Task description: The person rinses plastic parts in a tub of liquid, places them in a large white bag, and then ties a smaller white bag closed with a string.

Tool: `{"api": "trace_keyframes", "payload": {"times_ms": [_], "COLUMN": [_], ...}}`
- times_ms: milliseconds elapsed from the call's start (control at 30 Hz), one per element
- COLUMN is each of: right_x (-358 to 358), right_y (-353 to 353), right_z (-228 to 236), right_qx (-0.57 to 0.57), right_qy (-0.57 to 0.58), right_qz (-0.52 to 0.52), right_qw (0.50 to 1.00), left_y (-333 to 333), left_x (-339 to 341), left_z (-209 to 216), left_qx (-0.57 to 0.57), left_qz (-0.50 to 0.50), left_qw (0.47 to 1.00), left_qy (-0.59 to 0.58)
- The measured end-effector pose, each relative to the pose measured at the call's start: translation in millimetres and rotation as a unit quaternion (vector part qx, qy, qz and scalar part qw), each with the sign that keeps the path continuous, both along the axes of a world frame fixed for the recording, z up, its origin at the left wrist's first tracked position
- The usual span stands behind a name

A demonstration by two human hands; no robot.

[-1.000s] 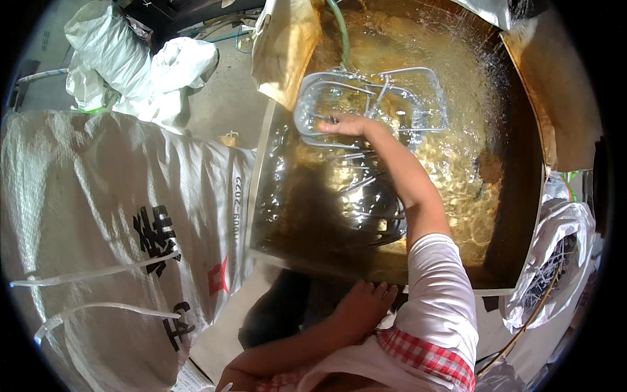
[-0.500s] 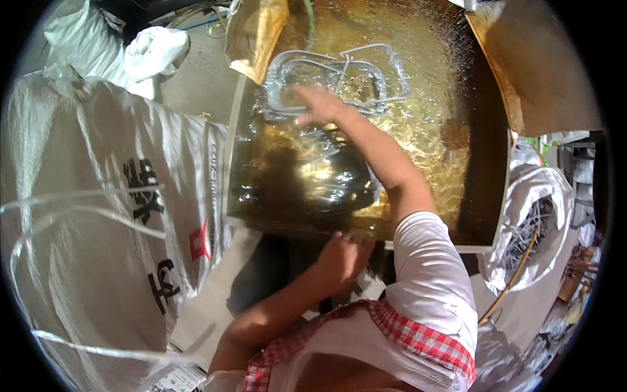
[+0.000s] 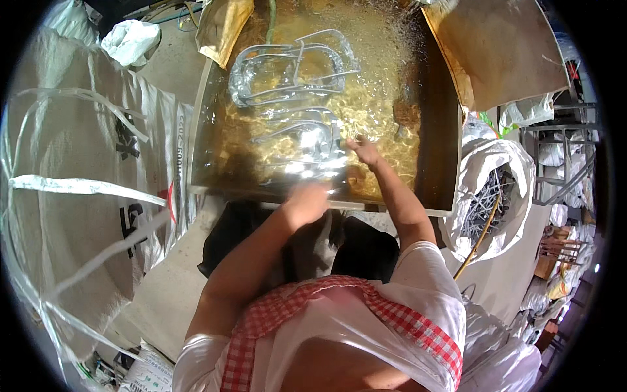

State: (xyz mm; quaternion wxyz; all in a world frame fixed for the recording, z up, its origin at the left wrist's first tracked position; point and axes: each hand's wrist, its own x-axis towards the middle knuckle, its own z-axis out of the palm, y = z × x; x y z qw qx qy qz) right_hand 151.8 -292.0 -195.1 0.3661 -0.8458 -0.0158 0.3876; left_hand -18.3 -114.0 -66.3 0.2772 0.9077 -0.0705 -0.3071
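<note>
A metal tank (image 3: pixel 196 140) of shallow, brownish water stands in front of me. Toward its far left lies a group of bent silver loops (image 3: pixel 290 73), rounded frames of rod or strip, with water rippling round them. Nearer to me are more silver loops (image 3: pixel 304 130), partly lost in glare and ripples. My right hand (image 3: pixel 363 151) is over the water just right of these nearer loops, fingers apart, with nothing visible in it. My left hand (image 3: pixel 307 201) is at the tank's front edge, blurred, its fingers hidden by motion and glare.
A big white woven sack (image 3: pixel 72 163) with loose straps stands left of the tank. At the right, an open white bag (image 3: pixel 516 215) holds many thin grey pieces and a yellowish stick (image 3: pixel 480 232). A brown sheet panel (image 3: pixel 503 55) leans at the tank's far right.
My right hand has drawn back from the far loops toward me and to the right. My left hand has come up to the tank's front edge. The whole view has shifted.
</note>
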Motion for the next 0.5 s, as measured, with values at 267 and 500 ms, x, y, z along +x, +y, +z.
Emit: {"api": "trace_keyframes", "payload": {"times_ms": [267,500], "right_x": [-8.9,-0.4], "right_y": [31.9,22.8], "right_z": [43.4,5.2], "right_qx": [0.116,0.077], "right_qy": [0.164,0.184], "right_qz": [0.025,0.000], "right_qw": [0.979,0.980], "left_y": [4.5,-1.2], "left_x": [48.0,94.4], "left_z": [-81.4,-167.5], "left_qx": [-0.069,-0.356], "left_qz": [0.181,0.551], "left_qw": [0.979,0.733], "left_qy": [-0.062,0.181]}}
